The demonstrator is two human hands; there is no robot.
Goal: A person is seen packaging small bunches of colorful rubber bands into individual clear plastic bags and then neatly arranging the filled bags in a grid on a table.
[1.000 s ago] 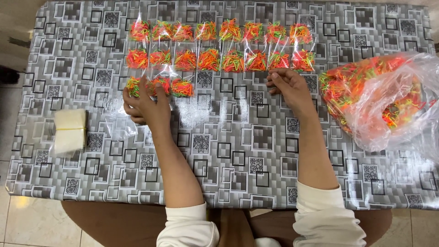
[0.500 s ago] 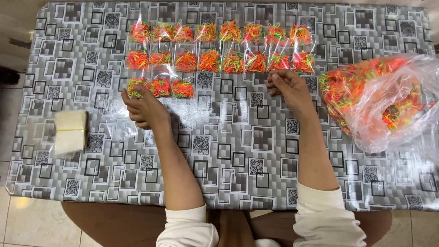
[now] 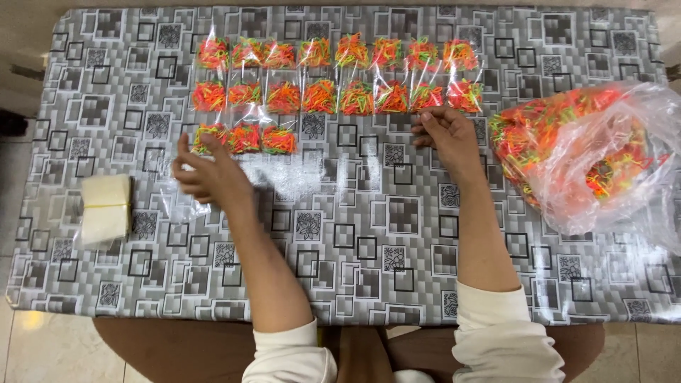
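Fingers spread on left hand [image 3: 210, 176], curled on right hand [image 3: 447, 135], beside packet rows [image 3: 333, 96]

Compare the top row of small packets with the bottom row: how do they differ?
The top row runs long, eight packets across; the bottom row holds only three, all at the left. The top row lies far from both hands; the bottom row sits just above the left hand. Both hold orange, green and yellow bands in clear packets.

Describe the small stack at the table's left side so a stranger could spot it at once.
On the grey patterned table, look far left, past the left hand. There lies a pale cream stack of flat bags, the only plain, colourless thing, unlike the orange-and-green packets.
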